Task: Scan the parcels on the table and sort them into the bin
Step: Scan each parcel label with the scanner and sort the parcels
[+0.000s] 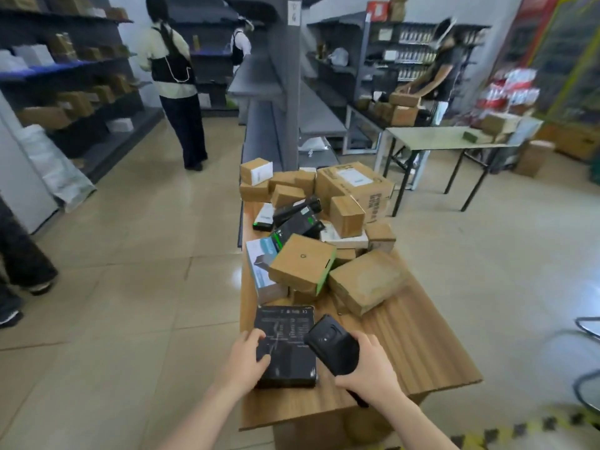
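1. Head view, the parcel: your left hand (250,358) lies on the black flat box (285,345) at the near end of the wooden table (422,345). The fingers are spread over the box's left part and curl at its left edge, with the thumb lower down on its top face. The box lies flat, its long axis running away from you, printed face up.

2. Head view, the scanner: your right hand (367,368) is wrapped around the black handheld scanner (331,345), fingers closed on its body. Its head tilts up and to the left, overlapping the box's right edge, so the thing to be scanned lies just left of the scanner, already under your other hand.

3. Head view, the rest: the remaining parcels (324,228), mostly brown cartons, are piled farther up the table, well apart from both hands. No bin shows clearly here; I cannot tell where it stands.

4. Judgement: the left hand is the nearer one to lift the box afterwards.
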{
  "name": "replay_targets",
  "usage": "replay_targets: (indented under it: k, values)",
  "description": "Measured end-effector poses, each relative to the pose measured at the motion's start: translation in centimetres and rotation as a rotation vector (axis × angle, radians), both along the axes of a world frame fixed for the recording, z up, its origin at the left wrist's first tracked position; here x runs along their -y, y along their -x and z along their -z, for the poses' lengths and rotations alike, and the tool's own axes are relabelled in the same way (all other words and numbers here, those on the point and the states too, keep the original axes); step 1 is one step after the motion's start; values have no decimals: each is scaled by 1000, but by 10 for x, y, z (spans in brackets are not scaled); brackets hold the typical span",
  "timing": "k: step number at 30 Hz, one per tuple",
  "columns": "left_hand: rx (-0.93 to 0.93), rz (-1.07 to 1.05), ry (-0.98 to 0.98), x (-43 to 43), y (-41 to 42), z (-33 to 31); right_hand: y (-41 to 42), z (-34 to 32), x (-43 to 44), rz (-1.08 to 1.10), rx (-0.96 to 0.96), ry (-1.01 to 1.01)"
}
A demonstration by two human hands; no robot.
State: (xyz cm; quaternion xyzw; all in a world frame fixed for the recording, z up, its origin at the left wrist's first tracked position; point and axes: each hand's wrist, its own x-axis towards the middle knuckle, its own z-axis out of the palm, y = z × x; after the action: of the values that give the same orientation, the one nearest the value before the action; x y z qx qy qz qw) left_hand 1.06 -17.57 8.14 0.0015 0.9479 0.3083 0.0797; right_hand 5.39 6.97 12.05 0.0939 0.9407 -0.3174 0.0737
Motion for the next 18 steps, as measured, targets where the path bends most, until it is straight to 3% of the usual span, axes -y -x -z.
replay_targets:
  k: [5,11,18]
  values:
    - [-56,61,-23,-28,60,-2,33,1,-31,88,43,-35]
    - [-153,22,139,-52,141,-21,82,-5,-47,118,66,-100]
    - [-97,118,270,-102,191,-16,107,2,-61,153,82,-80]
